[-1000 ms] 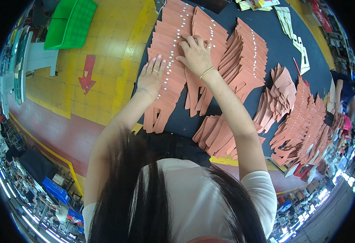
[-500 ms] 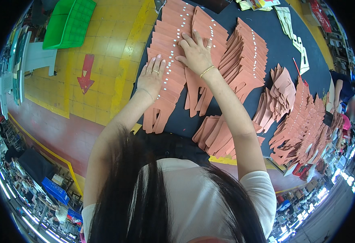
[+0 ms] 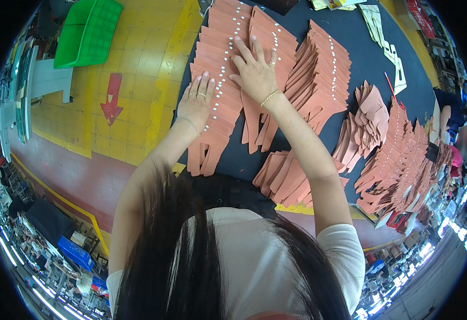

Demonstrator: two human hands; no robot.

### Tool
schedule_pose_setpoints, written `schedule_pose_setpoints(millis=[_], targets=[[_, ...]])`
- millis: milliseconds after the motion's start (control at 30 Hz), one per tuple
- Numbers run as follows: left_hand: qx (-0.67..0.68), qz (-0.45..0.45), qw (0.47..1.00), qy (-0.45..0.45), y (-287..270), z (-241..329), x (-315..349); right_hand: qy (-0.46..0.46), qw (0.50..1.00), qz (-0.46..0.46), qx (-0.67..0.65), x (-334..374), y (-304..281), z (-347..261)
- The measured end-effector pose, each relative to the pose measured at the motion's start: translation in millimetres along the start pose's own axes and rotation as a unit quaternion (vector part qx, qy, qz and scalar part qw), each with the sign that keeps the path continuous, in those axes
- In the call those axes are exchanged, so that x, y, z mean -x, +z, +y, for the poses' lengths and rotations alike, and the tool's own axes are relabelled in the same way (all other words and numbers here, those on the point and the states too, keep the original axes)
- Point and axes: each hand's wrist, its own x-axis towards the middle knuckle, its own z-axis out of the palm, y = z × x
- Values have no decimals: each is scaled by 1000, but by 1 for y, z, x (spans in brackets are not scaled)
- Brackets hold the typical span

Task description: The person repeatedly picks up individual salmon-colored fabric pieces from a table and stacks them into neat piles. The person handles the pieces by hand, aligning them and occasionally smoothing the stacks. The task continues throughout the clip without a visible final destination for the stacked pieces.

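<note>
Terracotta leather-like cut pieces (image 3: 220,80), fanned in an overlapping row at the far left of the dark table (image 3: 361,69), lie under both hands. Left hand (image 3: 196,104) rests flat, fingers spread, gripping nothing; right hand (image 3: 256,72) presses flat too, fingers extended. Pieces look thin, light and flexible, best lifted by an edge. Green crate (image 3: 87,32), far left on the floor, shows no contents.

Long, straight dark hair falling over a white ribbed short-sleeved top (image 3: 260,266). Bare forearms; thin gold ring on the left hand (image 3: 195,101). Gold beaded bracelet (image 3: 270,97) at the wrist of the right hand (image 3: 256,74), plus a ring.
</note>
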Motion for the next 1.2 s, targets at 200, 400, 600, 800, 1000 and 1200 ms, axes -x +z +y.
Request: schedule_pose_setpoints(millis=[200, 400, 600, 800, 1000, 1200], targets=[[20, -19, 1000, 4, -6, 0, 1, -6, 1000, 24, 6, 11, 1, -2], [23, 18, 1000, 8, 5, -2, 0, -29, 999, 19, 32, 27, 3, -8], [28, 43, 999, 11, 10, -4, 1, -28, 1000, 10, 4, 36, -3, -12], [28, -33, 999, 9, -13, -3, 2, -28, 999, -31, -5, 41, -6, -15], [64, -87, 994, 19, -26, -8, 2, -42, 999, -12, -3, 48, -6, -18], [91, -104, 990, 10, -31, -11, 2, -54, 998, -12, -8, 56, -6, -21]])
